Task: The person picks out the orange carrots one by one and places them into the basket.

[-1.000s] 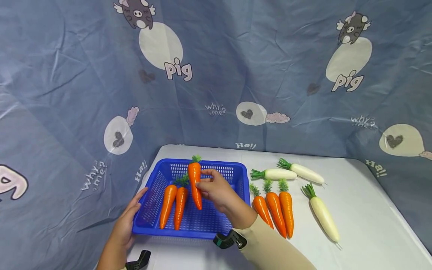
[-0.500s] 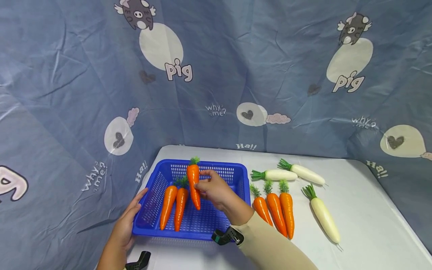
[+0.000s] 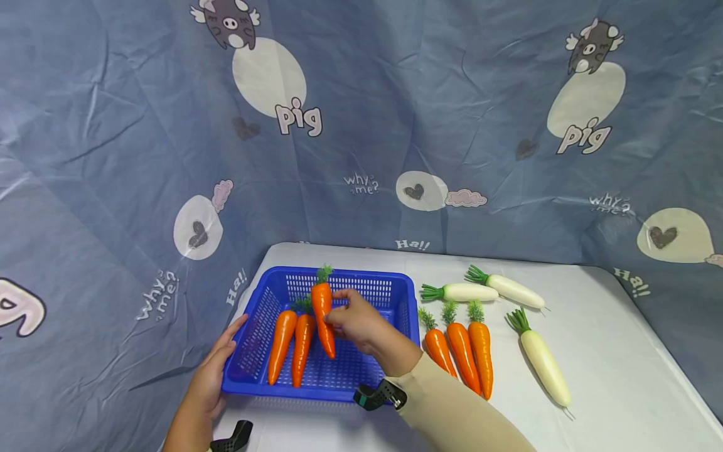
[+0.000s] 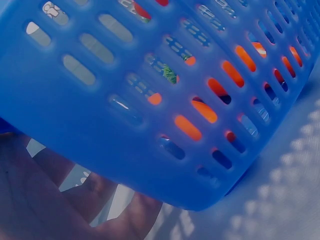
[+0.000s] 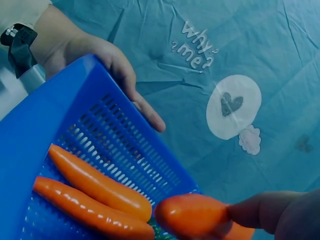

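My right hand (image 3: 361, 323) pinches an orange carrot (image 3: 321, 306) with a green leafy top between thumb and fingers, over the inside of a blue plastic basket (image 3: 294, 394). To its left, two carrots (image 3: 281, 345) lie side by side in the basket, tips toward me. My left hand (image 3: 208, 376) rests along the basket's left outer side, fingers extended, as the right wrist view also shows. Through the basket's slots in the left wrist view, bits of orange carrot (image 4: 204, 110) show. The thumb (image 5: 260, 210) presses on the held carrot in the right wrist view.
Right of the basket, three more carrots (image 3: 464, 351) lie in a row on the white table (image 3: 615, 351). Behind and beside them are three white radishes (image 3: 545, 367) with green tops. A blue printed cloth (image 3: 361, 125) hangs behind the table and along its sides.
The right hand has shifted slightly left and lower with the carrot, bringing it closer to the two in the basket. The left hand and the basket have stayed in place.
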Demonstrator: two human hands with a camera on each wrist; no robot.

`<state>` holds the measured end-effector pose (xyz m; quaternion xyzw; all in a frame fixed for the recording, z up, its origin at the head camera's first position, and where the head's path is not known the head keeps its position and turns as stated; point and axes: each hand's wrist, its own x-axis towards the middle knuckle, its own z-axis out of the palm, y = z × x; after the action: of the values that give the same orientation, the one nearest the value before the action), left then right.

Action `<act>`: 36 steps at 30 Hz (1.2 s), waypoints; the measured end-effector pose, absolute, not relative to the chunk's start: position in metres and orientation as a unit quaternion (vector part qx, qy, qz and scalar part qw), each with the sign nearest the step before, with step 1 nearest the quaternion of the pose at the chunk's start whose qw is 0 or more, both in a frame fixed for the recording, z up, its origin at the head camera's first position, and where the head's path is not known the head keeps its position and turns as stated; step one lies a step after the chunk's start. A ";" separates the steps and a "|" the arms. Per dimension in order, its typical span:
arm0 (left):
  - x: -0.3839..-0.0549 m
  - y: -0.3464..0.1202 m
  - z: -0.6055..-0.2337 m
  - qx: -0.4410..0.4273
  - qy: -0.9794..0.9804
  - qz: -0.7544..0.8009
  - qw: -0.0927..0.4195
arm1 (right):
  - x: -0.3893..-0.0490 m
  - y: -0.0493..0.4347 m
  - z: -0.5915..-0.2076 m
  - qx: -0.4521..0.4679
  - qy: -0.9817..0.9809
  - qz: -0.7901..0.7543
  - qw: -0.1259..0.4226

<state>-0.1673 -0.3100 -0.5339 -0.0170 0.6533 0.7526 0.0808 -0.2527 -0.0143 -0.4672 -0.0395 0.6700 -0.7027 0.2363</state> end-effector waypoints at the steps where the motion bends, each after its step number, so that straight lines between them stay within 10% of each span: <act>1: -0.167 -0.310 -0.534 -0.017 0.653 0.753 0.081 | -0.252 -0.014 -0.468 -0.041 0.674 -0.699 0.237; 36: -0.165 -0.313 -0.536 0.013 0.630 0.772 0.086 | -0.248 -0.020 -0.473 0.013 0.709 -0.650 0.274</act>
<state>-0.1648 -0.3127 -0.5363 0.0127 0.6298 0.7719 0.0859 -0.2476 -0.0196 -0.4732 0.0131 0.7092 -0.6496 0.2737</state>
